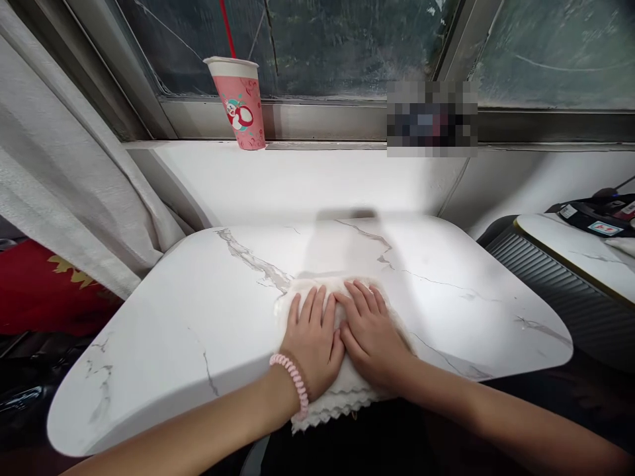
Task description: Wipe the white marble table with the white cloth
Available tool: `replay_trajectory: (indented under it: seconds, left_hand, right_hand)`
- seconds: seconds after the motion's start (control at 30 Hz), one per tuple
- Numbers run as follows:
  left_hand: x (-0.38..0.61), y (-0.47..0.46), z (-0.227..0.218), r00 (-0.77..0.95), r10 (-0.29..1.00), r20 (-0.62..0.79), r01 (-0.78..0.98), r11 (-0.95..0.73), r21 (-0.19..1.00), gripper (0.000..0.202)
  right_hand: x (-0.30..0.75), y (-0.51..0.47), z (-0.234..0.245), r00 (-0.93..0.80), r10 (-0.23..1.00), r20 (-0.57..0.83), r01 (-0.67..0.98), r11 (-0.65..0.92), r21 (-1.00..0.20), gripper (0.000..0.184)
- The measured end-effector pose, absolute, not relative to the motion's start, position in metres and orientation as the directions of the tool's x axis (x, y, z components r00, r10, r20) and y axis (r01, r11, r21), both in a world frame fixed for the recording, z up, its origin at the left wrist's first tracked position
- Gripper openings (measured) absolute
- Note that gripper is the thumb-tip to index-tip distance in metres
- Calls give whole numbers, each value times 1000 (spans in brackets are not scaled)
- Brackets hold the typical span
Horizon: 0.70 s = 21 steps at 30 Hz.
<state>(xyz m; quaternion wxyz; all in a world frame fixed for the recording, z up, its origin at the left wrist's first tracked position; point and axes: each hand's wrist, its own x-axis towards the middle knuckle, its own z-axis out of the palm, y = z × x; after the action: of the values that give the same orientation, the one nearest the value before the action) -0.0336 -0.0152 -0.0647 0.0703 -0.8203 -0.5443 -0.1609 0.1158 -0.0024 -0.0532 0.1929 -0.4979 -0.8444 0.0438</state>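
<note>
Contact on White, Fluffy Cloth (348, 381)

The left hand (310, 342) and the right hand (373, 338) are lying flat, side by side, fingers extended and unclenched, on the cloth. The cloth is overhanging the near edge of a white, marble-patterned tabletop (169, 304). A pink paper cup (248, 99) with a red straw (227, 30) is standing far left.

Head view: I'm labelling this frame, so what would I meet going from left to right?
Pale curtain, pink cup, left hand, right hand, second marbled tabletop at the right edge. The white cloth is left out, as both hands lie on it.
</note>
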Motion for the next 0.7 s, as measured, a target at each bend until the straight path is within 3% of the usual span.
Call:
replay_trajectory:
  seconds: [0.23, 0.37, 0.47, 0.7]
  left_hand:
    - [-55, 43, -57, 280, 931, 233, 946, -309, 99, 56]
    - [-65, 87, -56, 195, 951, 238, 967, -227, 113, 52]
    - [-73, 122, -53, 218, 944, 247, 957, -256, 136, 49]
    - [-95, 198, -48, 76, 974, 212, 869, -169, 465, 40]
  right_hand:
    - [85, 63, -44, -534, 806, 255, 819, 568, -81, 41]
    - [70, 111, -47, -497, 809, 314, 816, 559, -146, 34]
    - [61, 140, -51, -407, 849, 337, 852, 486, -197, 33]
    - [44, 192, -49, -324, 882, 342, 852, 429, -299, 33]
